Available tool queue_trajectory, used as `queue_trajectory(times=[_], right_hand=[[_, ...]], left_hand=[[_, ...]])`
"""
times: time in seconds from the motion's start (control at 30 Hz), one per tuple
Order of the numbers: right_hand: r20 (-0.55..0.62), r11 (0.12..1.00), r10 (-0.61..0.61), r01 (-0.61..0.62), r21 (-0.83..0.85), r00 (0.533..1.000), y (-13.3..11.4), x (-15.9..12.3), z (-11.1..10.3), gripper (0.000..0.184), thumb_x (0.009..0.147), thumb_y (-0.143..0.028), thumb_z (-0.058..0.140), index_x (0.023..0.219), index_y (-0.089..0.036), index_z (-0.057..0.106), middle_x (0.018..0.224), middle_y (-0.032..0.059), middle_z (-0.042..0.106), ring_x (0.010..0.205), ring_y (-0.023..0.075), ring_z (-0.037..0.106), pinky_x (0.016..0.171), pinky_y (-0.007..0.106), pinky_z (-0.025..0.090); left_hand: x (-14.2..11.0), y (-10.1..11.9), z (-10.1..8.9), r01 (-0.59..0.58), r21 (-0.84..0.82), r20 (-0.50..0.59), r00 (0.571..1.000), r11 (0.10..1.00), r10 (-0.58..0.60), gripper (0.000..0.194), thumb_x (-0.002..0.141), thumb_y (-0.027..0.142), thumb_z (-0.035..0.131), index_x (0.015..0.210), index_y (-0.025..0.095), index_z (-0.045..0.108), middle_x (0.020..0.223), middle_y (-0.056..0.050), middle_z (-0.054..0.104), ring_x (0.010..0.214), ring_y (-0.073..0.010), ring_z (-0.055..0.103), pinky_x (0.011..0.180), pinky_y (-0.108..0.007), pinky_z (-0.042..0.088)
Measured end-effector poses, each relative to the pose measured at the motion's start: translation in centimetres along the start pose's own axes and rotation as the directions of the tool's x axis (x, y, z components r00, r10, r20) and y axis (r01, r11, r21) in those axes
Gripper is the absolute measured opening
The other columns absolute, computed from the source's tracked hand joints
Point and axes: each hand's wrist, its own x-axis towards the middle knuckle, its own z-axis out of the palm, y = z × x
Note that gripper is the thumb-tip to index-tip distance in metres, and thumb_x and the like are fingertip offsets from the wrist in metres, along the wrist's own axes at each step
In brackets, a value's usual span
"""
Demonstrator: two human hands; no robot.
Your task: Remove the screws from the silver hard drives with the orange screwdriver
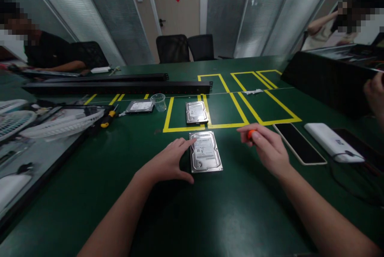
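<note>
A silver hard drive with a white label lies flat on the green table in front of me. My left hand is at its left edge, thumb and fingers spread. Its index fingertip is over the label; whether it presses down I cannot tell. To the right of the drive, my right hand is raised over the table, closed round a small orange object mostly hidden by the fingers. A second hard drive lies just beyond, inside a yellow tape outline.
Another drive lies near a clear plastic cup and a yellow-black screwdriver. Long black bars stretch across the back left. At right are a phone, a white power bank and a black case. Other people sit at both sides.
</note>
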Motion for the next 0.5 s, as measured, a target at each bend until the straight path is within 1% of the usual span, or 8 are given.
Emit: queue_trajectory(times=[0.03, 0.1, 0.2, 0.27, 0.37, 0.5], right_hand=[[-0.058, 0.992, 0.007, 0.001, 0.13, 0.998, -0.5, 0.2, 0.3, 0.034, 0.103, -0.048, 0.052, 0.106, -0.023, 0.074, 0.08, 0.005, 0.063, 0.07, 0.0211, 0.057, 0.06, 0.033, 0.043], [-0.122, 0.94, 0.027, 0.017, 0.341, 0.992, -1.9, 0.6, 1.3, 0.033, 0.102, -0.048, 0.051, 0.099, -0.023, 0.072, 0.073, 0.0031, 0.057, 0.063, 0.0194, 0.05, 0.058, 0.033, 0.04], [-0.094, 0.846, 0.044, 0.013, 0.533, 0.995, -3.9, 1.0, 3.3, 0.032, 0.103, -0.044, 0.048, 0.084, -0.024, 0.064, 0.067, 0.0007, 0.051, 0.056, 0.0163, 0.044, 0.055, 0.032, 0.037], [-0.082, 0.815, 0.045, 0.011, 0.579, 0.996, -4.5, 0.8, 4.7, 0.033, 0.103, -0.045, 0.048, 0.08, -0.024, 0.061, 0.069, -0.0001, 0.051, 0.051, 0.0136, 0.041, 0.051, 0.03, 0.034], [-0.089, 0.782, 0.055, 0.013, 0.624, 0.994, -4.1, -0.1, 6.2, 0.034, 0.103, -0.046, 0.048, 0.08, -0.024, 0.061, 0.066, -0.0006, 0.05, 0.048, 0.0125, 0.037, 0.047, 0.028, 0.03], [-0.098, 0.755, 0.061, 0.018, 0.656, 0.993, -3.2, -1.3, 6.4, 0.032, 0.101, -0.043, 0.051, 0.079, -0.023, 0.064, 0.066, 0.0003, 0.05, 0.049, 0.0124, 0.037, 0.048, 0.029, 0.03]], left_hand=[[0.0, -0.2, 0.2, -0.001, 0.001, -0.002, 1.0, 1.0, 0.001, 0.123, 0.066, 0.053, 0.096, 0.167, 0.032, 0.03, 0.149, -0.013, 0.054, 0.13, -0.0347, 0.059, 0.104, -0.048, 0.053], [0.1, -0.7, 0.5, -0.012, 0.006, -0.009, 1.0, 1.0, 0.012, 0.122, 0.068, 0.053, 0.095, 0.168, 0.03, 0.029, 0.147, -0.015, 0.056, 0.129, -0.0356, 0.06, 0.102, -0.048, 0.054], [0.1, -1.1, 0.7, -0.037, 0.006, -0.025, 0.999, 0.999, 0.037, 0.116, 0.072, 0.055, 0.091, 0.167, 0.029, 0.03, 0.143, -0.015, 0.06, 0.128, -0.0361, 0.061, 0.102, -0.049, 0.053], [0.2, -1.1, 0.8, -0.04, -0.003, -0.029, 0.999, 0.999, 0.04, 0.115, 0.073, 0.056, 0.09, 0.167, 0.028, 0.03, 0.143, -0.015, 0.059, 0.128, -0.0363, 0.061, 0.103, -0.05, 0.052], [0.4, -1.0, 1.0, -0.031, -0.032, -0.019, 0.999, 0.999, 0.03, 0.12, 0.07, 0.055, 0.093, 0.167, 0.028, 0.029, 0.147, -0.015, 0.057, 0.13, -0.0357, 0.058, 0.107, -0.051, 0.051], [0.4, -1.1, 1.1, -0.022, -0.066, -0.013, 1.0, 0.998, 0.022, 0.122, 0.069, 0.053, 0.095, 0.168, 0.029, 0.028, 0.15, -0.013, 0.055, 0.135, -0.0352, 0.055, 0.112, -0.052, 0.048]])
